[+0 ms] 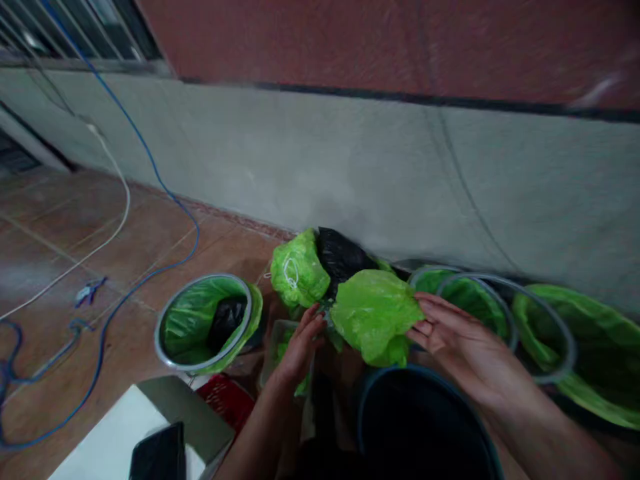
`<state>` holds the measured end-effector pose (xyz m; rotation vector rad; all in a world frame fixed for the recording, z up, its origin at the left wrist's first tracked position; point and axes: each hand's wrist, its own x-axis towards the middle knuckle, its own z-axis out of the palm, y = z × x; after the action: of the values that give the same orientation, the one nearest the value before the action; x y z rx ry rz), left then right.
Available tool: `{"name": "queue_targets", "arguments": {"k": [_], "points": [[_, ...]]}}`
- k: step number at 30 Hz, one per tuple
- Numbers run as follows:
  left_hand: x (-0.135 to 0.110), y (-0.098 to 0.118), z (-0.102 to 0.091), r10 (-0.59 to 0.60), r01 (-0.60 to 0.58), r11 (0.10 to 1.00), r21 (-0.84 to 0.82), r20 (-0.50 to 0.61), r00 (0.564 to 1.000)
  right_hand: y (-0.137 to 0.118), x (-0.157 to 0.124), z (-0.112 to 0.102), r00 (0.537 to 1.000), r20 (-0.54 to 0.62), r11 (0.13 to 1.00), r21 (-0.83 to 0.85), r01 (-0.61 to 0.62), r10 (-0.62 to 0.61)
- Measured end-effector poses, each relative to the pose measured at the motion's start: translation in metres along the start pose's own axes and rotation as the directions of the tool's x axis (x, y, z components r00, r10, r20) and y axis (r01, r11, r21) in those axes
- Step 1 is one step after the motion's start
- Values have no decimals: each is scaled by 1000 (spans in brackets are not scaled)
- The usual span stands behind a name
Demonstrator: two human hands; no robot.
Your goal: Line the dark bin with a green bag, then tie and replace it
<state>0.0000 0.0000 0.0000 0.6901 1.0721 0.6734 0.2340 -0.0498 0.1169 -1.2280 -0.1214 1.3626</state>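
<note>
Green plastic bag point(375, 313) sits bunched between both hands just above the far rim of the dark bucket point(363, 400), held clear of the floor by support at each side. Right hand point(450, 333) lies open, fingers straight, touching the bag's right edge. Left hand point(300, 347) curls at its left edge, apparently pinching the film, though blur prevents certainty.

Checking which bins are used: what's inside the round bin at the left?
The round bin has a green liner and a crumpled black bag lying inside. What the bag holds or covers is hidden.
</note>
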Motion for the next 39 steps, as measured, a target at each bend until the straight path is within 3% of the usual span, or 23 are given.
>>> {"name": "queue_targets", "arguments": {"k": [3, 6, 9, 11, 15, 18, 22, 25, 29, 34, 39], "points": [[-43, 40, 53, 148, -168, 981, 97, 183, 972, -22, -46, -10, 995, 27, 995, 51, 91, -92], [-90, 66, 98, 325, -422, 876, 235, 361, 874, -43, -88, -23, 983, 41, 982, 80, 174, -177], [-129, 70, 133, 421, -611, 688, 390, 472, 775, -56, -124, -41, 967, 57, 966, 90, 241, -247], [-142, 62, 152, 411, -641, 622, 451, 509, 757, -57, -140, -57, 949, 78, 951, 69, 300, -305], [-140, 39, 181, 341, -511, 758, 405, 421, 840, -43, -149, -95, 911, 40, 911, -34, 412, -410], [-127, 26, 196, 344, -431, 866, 253, 323, 881, -20, -145, -120, 933, -9, 922, -158, 355, -360], [-112, 9, 205, 271, -326, 933, 151, 301, 914, 6, -138, -137, 954, 147, 849, -435, 298, -260], [-100, 1, 208, 217, -251, 959, 130, 233, 948, 5, -126, -147, 934, 182, 765, -537, 356, -307], [-88, 4, 214, 195, -198, 980, 16, 127, 973, -10, -113, -164, 895, 105, 736, -531, 419, -434], [-85, 6, 224, 143, -126, 988, -85, 228, 963, -15, -123, -157, 919, 164, 750, -536, 388, -358], [-82, -11, 227, 273, -284, 959, 6, 255, 927, -1, -130, -138, 914, 308, 808, -448, 383, -263]]}}
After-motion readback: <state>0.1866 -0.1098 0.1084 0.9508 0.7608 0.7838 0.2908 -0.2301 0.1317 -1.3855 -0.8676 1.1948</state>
